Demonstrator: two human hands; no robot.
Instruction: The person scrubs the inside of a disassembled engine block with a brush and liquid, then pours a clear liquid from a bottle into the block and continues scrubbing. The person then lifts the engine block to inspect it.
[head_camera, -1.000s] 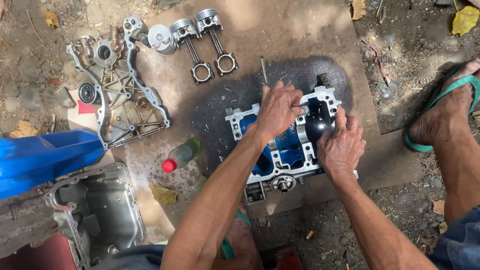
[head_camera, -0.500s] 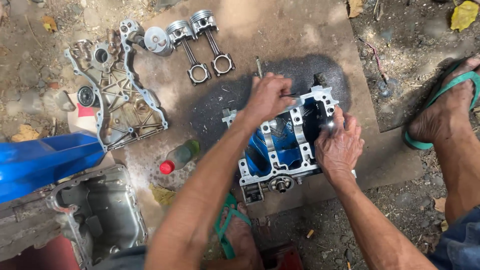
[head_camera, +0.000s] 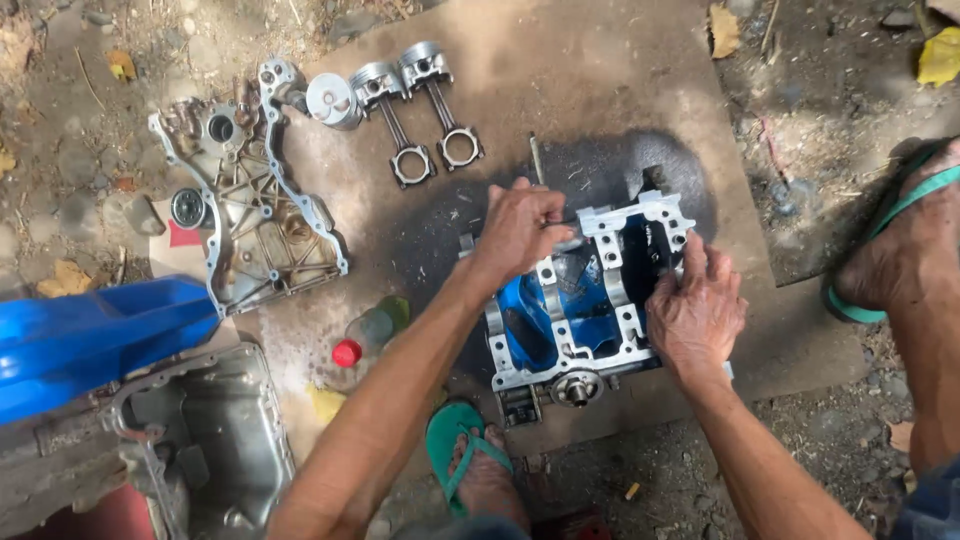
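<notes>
Engine block (head_camera: 580, 300), grey metal with a blue-tinted interior, is seen lying open side up on a dark oily patch of the brown board (head_camera: 600, 90), near the board's lower right. A round shaft end (head_camera: 577, 387) projects from its near face.

Left hand (head_camera: 522, 228) is laid over the block's upper left corner; its fingers are curled narrow, apparently pinching a small part or thin tool against the rim, though what is held cannot be made out. Right hand (head_camera: 697, 310) is pressed on the block's right wall, fingers spread fairly flat along the edge, nothing seen gripped.

For good work here, the block is best kept steadied by the right hand while the left does the fine work; the pinch should be kept close to the seat so nothing slips into the open cavity. Grit from the ground is judged the main hazard.

Just above the block a thin metal rod (head_camera: 536, 158) lies on the board. Farther up, two pistons with connecting rods (head_camera: 425, 105) are laid side by side. To the left, a timing cover (head_camera: 250, 215) rests on the board's edge. A clear bottle with red cap (head_camera: 368, 331) lies between cover and block. An oil pan (head_camera: 215, 440) and a blue container (head_camera: 90, 335) sit at lower left. Sandalled feet (head_camera: 480, 465) are noted below and at right.
</notes>
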